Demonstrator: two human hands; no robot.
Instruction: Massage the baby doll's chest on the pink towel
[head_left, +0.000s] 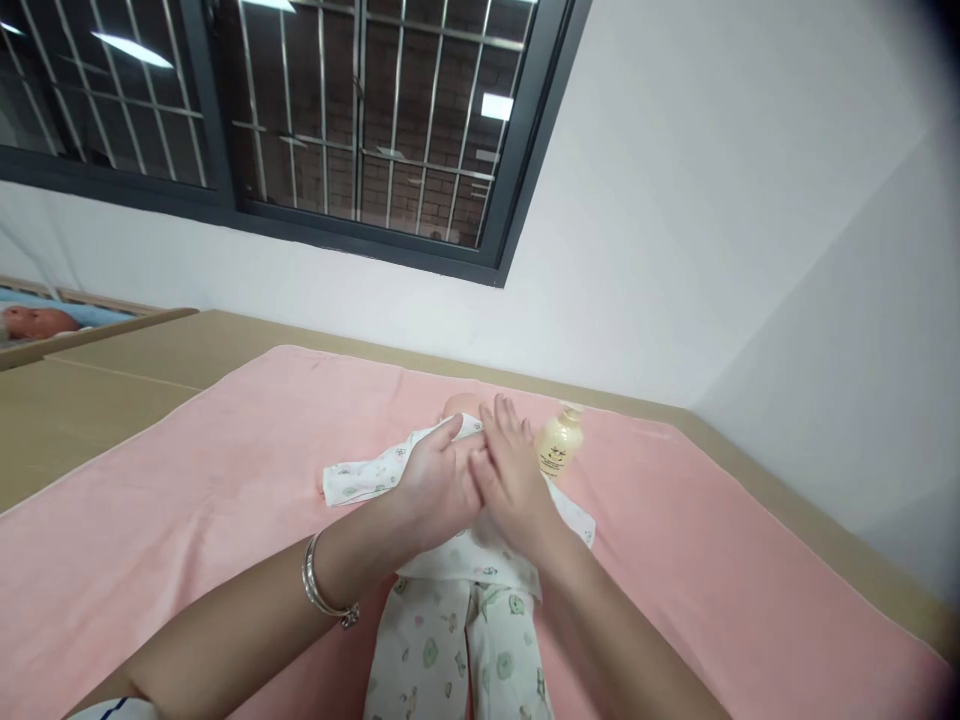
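Observation:
My left hand point(442, 485), with silver bangles at the wrist, is turned palm up with its thumb apart. Over its fingers lies my right hand point(517, 485), its fingers stretched out, so the two touch at the fingers and palm. Below both hands a baby doll point(427, 620) in white clothes with a green and brown print lies on its back. Its head is mostly hidden behind my hands; one sleeve reaches out to the left. A pale yellow lotion bottle point(561, 442) stands just right of my right hand.
A pink blanket point(247, 480) covers much of the tan tabletop point(142, 350). At the far left is a wooden-edged tray or crib with a reddish-brown doll point(37, 322) partly in view. Behind stand a white wall point(600, 250) and a barred window point(360, 120).

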